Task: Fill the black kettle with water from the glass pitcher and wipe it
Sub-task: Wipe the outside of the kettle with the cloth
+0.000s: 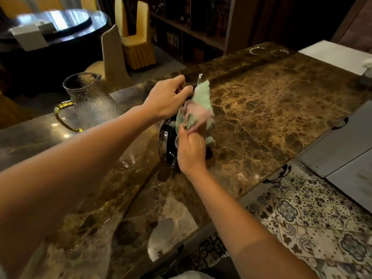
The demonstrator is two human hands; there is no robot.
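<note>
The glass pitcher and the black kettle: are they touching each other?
Apart. In the head view, the glass pitcher stands left of the black kettle, with a strip of marble counter and the left forearm between them.

Black kettle [168, 144]; green-pink cloth [198, 106]; brown-veined marble counter [271, 101].

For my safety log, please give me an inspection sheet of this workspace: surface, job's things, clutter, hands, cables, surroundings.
Surface: brown marble counter, glossy, with two pale ring marks at the far edge.
Job's things: black kettle on the counter, mostly hidden by the hands; glass pitcher upright to its left, apart from it; green cloth over the kettle.
Clutter: white sheet at the far right corner.
Hands: left hand grips the kettle's top; right hand holds the cloth.
Cables: nothing seen.
Surroundings: covered chairs, dark round table, shelves, patterned tile floor.
</note>
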